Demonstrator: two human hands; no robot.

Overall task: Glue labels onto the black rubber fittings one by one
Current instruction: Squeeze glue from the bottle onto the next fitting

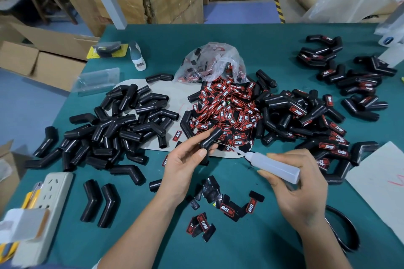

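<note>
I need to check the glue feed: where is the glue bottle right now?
In the head view, the glue bottle is right of centre, held in the right hand, its nozzle pointing left toward the fitting in the left hand, just below the label pile.

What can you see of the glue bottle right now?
The glue bottle is a slim squeeze bottle of translucent white plastic with a tapered white nozzle ending in a fine needle-like tip. It lies nearly level above the green table, base toward the lower right, tip aimed up-left at the black fitting. The right hand grips its rear half, fingers wrapped over the body. The tip looks at or just short of the fitting held in the left hand; contact is unclear. Its fill level cannot be made out.
</note>
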